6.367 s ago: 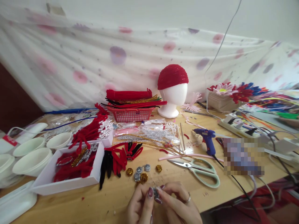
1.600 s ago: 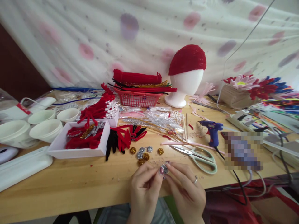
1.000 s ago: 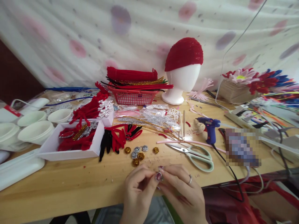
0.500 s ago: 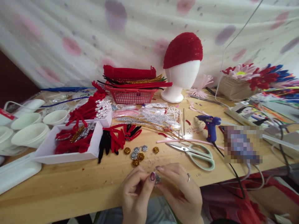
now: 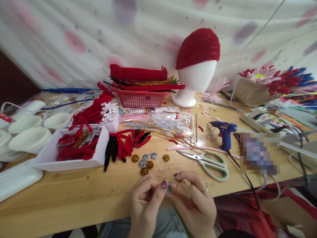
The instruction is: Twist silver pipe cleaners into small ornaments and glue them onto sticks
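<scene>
Between my two hands, at the table's front edge, is a small silver tinsel piece (image 5: 169, 189). My left hand (image 5: 150, 198) pinches it from the left with thumb and curled fingers. From the right, my right hand (image 5: 193, 196), with a ring on one finger, grips the same piece, its index finger lifted a little. Just beyond the hands lie silver tinsel rosettes (image 5: 154, 156) and gold tinsel rosettes (image 5: 166, 158). Scissors (image 5: 214, 163) with pale green handles rest to the right, near a blue glue gun (image 5: 226, 134).
On the left stand a white box (image 5: 71, 165) of red and silver pieces and some white bowls (image 5: 29, 140). Behind are a red basket (image 5: 141, 99) and a foam head (image 5: 195, 77) with a red cap. A black cable (image 5: 244, 175) crosses the right side.
The silver piece and both hands have shifted slightly right in view. My right index finger has lifted away from the piece. The camera view has tilted slightly.
</scene>
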The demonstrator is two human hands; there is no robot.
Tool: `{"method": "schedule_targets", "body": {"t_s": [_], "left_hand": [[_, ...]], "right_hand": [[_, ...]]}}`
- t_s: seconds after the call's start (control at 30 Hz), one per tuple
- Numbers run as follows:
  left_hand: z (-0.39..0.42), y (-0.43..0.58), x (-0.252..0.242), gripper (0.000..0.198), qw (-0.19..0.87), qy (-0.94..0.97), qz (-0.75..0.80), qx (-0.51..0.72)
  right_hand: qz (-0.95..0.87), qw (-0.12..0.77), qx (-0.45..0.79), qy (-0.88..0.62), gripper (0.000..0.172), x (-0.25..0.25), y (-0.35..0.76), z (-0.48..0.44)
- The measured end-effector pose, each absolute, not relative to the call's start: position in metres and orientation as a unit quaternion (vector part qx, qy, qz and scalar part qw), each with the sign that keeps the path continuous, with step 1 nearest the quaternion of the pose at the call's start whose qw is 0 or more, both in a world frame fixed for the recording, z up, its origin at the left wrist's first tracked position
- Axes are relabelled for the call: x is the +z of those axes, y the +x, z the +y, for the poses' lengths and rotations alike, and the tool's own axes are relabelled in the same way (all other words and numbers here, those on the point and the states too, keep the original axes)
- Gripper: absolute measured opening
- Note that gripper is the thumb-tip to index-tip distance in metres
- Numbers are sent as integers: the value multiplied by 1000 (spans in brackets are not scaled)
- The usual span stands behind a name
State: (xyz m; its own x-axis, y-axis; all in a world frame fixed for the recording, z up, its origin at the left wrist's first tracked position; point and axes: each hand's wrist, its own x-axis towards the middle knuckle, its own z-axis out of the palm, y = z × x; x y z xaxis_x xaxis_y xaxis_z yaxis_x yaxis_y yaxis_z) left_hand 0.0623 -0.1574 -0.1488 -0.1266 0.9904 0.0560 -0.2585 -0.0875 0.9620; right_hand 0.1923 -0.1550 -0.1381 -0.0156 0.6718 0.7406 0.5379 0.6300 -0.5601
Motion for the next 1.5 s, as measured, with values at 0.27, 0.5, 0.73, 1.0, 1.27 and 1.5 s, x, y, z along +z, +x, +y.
{"method": "schedule_targets", "body": {"t_s": [0.27, 0.5, 0.73, 1.0, 1.27, 1.5], "left_hand": [[-158, 61, -148, 43, 527, 410, 446, 596], [-156, 62, -144, 42, 534, 395, 449, 598], [-154, 63, -146, 46, 538, 391, 451, 596], [-155, 63, -148, 46, 513, 423, 456, 591], [-155, 62, -148, 45, 522, 425, 449, 587], [-153, 62, -146, 45, 521, 422, 452, 588]], "right_hand": [[-705, 575, 71, -409, 18, -141, 190, -155], [-698, 597, 67, -391, 25, -144, 189, -155], [-698, 560, 69, -441, 24, -151, 194, -153], [-710, 572, 74, -404, 18, -149, 196, -150], [-700, 586, 56, -405, 14, -148, 195, -149], [-694, 564, 39, -446, 17, -154, 196, -153]]}}
